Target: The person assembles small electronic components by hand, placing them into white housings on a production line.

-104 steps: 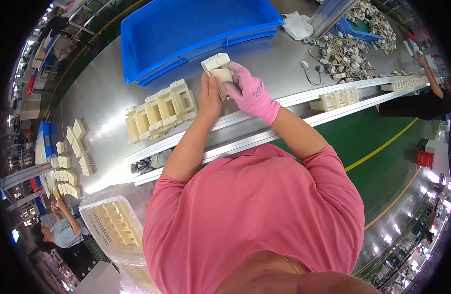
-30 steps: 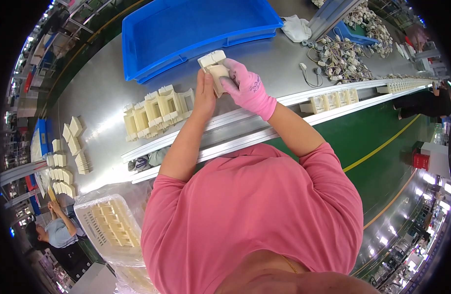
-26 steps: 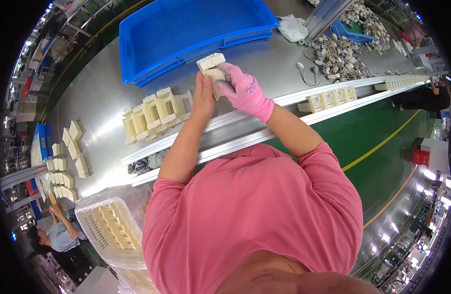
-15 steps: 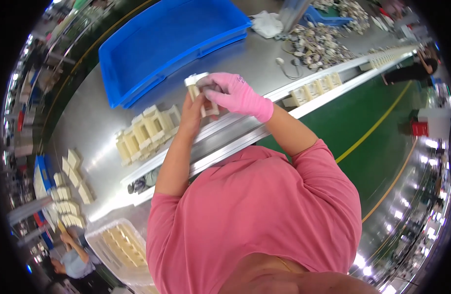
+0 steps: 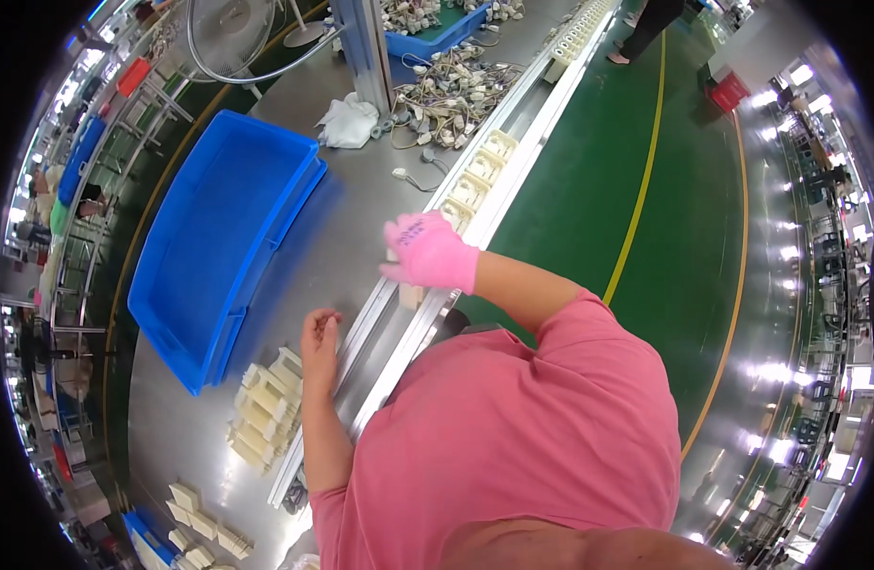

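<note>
In its pink glove, my right hand (image 5: pixel 431 253) is over the metal rail track (image 5: pixel 368 334), closed on a cream plastic housing (image 5: pixel 412 296) that sits in the channel. The glove covers most of that housing; only its near end shows. Further up the same track, several cream housings (image 5: pixel 471 191) stand in a row just beyond the glove. My bare left hand (image 5: pixel 321 336) is left of the track, empty, with its fingers loosely bent and apart. Close below it on the metal table stands a cluster of cream housings (image 5: pixel 266 404).
A large blue tray (image 5: pixel 223 237) lies on the metal table to the left. Beyond are a pile of cabled parts (image 5: pixel 456 95), a white plastic bag (image 5: pixel 347 122), a metal post (image 5: pixel 364 57) and a fan (image 5: pixel 230 38). More cream pieces (image 5: pixel 204 524) lie at lower left.
The housing held in both hands has gone down to the track under my right hand. My left hand has let go and moved apart. The view has turned toward the track's far end.
</note>
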{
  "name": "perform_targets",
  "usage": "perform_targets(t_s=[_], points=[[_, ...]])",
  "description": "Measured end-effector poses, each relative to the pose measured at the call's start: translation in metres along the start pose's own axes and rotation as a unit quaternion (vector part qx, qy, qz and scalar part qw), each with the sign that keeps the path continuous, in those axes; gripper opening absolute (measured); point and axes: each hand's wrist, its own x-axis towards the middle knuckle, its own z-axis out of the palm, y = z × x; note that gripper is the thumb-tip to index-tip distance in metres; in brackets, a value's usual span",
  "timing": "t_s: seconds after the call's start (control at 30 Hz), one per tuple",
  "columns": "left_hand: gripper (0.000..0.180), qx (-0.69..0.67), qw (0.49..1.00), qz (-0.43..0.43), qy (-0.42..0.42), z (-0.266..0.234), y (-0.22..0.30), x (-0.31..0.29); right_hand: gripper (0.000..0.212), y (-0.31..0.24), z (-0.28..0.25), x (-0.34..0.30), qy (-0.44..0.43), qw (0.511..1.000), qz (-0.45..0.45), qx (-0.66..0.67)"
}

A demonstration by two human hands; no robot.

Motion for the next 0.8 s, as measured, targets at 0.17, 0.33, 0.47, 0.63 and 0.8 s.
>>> perform_targets(t_s=[0.17,0.33,0.47,0.63,0.8], points=[[0.016,0.056,0.997,-0.051,-0.010,0.011,-0.007,0.004,0.049,0.042,0.040,-0.005,0.241,0.953,-0.071,-0.167],[0.017,0.126,0.991,-0.049,0.019,0.011,-0.012,0.002,0.055,0.091,0.023,0.029,0.180,0.970,0.040,-0.157],[0.021,0.203,0.976,-0.030,0.068,0.014,-0.012,-0.005,0.040,0.150,-0.011,0.035,0.284,0.920,0.102,-0.248],[0.023,0.196,0.973,-0.073,0.100,0.020,0.016,-0.006,0.046,0.145,-0.014,0.047,0.420,0.870,-0.054,-0.252],[0.021,0.135,0.976,-0.022,0.168,-0.014,0.019,-0.039,0.051,0.041,0.027,0.075,0.248,0.901,-0.302,-0.189]])
